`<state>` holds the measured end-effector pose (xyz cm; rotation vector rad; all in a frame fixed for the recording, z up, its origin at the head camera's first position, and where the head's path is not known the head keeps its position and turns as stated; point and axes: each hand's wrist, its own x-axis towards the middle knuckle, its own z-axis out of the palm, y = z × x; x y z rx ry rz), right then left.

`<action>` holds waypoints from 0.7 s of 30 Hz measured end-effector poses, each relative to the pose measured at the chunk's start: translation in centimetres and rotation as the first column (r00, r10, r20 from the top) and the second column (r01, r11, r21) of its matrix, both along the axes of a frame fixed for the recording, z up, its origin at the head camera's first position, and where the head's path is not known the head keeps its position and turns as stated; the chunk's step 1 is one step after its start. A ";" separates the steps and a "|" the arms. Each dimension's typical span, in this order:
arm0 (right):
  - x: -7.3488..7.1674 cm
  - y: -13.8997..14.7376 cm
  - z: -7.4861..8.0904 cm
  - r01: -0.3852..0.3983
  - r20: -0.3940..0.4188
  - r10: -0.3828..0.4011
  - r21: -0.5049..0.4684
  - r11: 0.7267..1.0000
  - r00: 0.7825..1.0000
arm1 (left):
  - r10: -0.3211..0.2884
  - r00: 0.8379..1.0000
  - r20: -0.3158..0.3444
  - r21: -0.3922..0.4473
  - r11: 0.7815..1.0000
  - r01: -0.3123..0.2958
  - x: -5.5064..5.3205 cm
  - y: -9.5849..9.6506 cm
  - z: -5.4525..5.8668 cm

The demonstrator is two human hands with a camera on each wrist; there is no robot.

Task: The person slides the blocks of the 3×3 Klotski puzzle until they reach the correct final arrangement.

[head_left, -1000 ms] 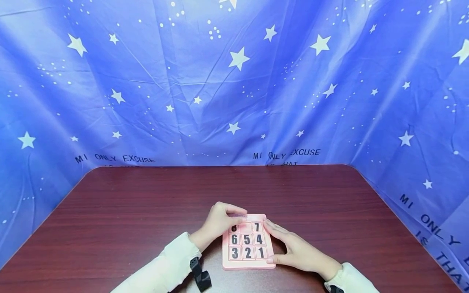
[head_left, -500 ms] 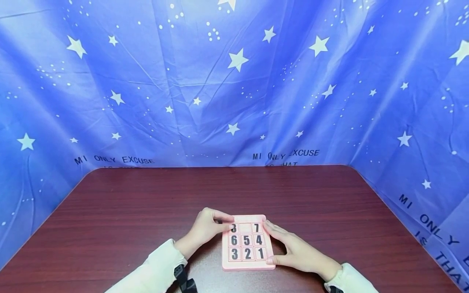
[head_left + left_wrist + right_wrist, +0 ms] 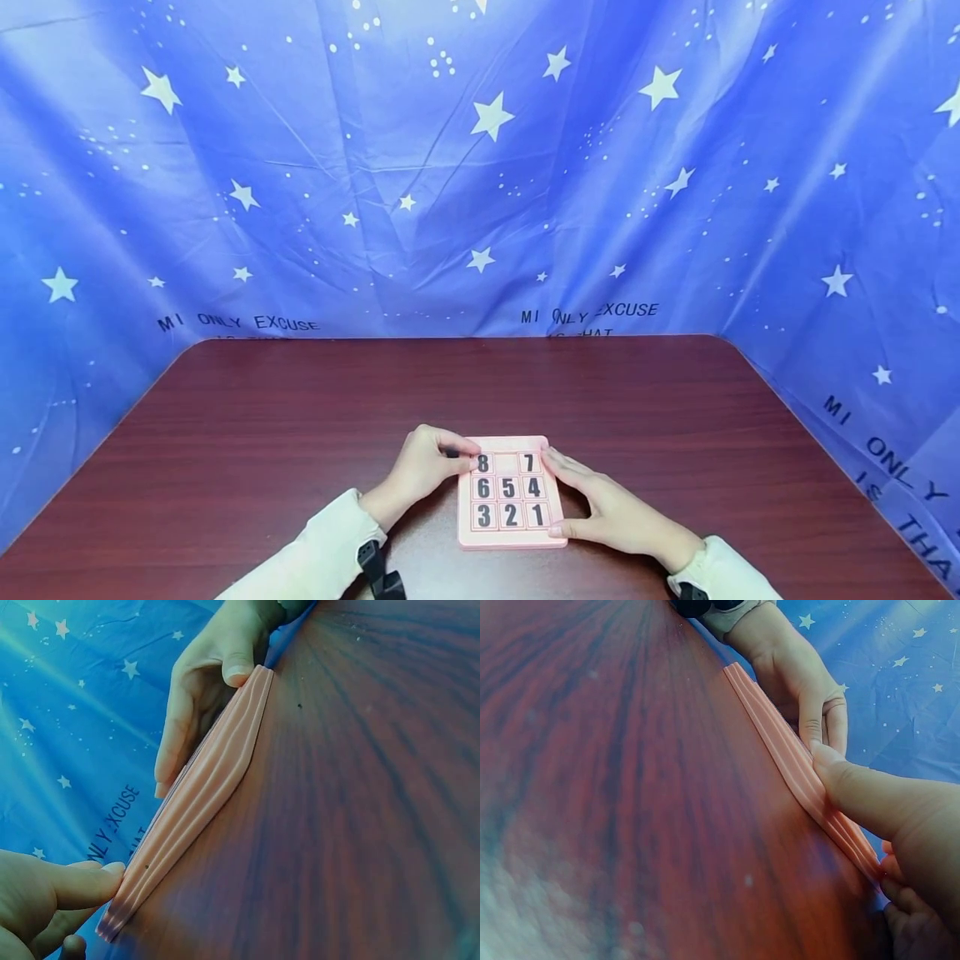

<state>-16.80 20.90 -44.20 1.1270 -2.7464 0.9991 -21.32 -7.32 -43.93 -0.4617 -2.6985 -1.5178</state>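
A pink sliding number puzzle (image 3: 512, 538) lies flat on the table, its black-numbered tiles facing up. The gap is in the top row, between the 8 tile (image 3: 483, 463) and the 7 tile (image 3: 529, 463). My left hand (image 3: 422, 467) is at the puzzle's upper left, thumb and forefinger extended and touching the board beside the 8. Along the right side, my right hand (image 3: 611, 510) grips the frame, thumb near the lower right corner and fingers near the upper one. Both wrist views show the puzzle's ridged side (image 3: 202, 787) and its tilted look there.
The dark red wooden table (image 3: 262, 433) extends around the puzzle on all sides. Behind it and at both sides hangs a blue cloth (image 3: 420, 242) with white stars and lettering. A black strap (image 3: 378, 571) hangs from the left sleeve.
The left hand has drawn back leftward from the top-row gap to the puzzle's left edge, uncovering the gap and the 8. The right hand keeps its hold; the puzzle stays in place.
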 end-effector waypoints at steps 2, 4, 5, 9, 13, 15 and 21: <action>0.0 0.1 0.1 0.006 -0.002 -0.006 -0.001 1.000 1.000 | -0.003 1.000 -0.002 0.004 1.000 0.003 -0.1 0.3 0.0; 0.0 0.2 0.2 0.002 -0.015 -0.002 -0.001 1.000 1.000 | 0.000 1.000 -0.002 0.007 1.000 0.000 -0.2 0.6 0.0; 0.0 0.2 0.3 -0.005 -0.029 0.005 -0.001 1.000 1.000 | 0.004 1.000 -0.004 0.007 1.000 -0.004 -0.2 0.8 0.0; 0.0 0.3 0.4 -0.010 -0.035 0.010 0.000 1.000 0.999 | 0.007 1.000 0.009 0.027 1.000 -0.007 -0.1 1.4 0.0; 0.0 0.2 0.4 0.001 -0.015 -0.001 0.004 1.000 1.000 | 0.004 0.999 0.033 0.062 0.998 -0.006 0.0 1.9 -0.1; 0.0 0.2 0.3 0.002 -0.011 -0.002 0.009 1.000 1.000 | 0.008 0.999 0.040 0.067 0.998 -0.010 0.0 2.1 -0.2; -0.1 0.0 0.0 -0.003 -0.006 0.003 0.003 1.000 1.000 | 0.034 0.999 0.022 0.034 0.999 -0.035 0.2 2.4 -0.4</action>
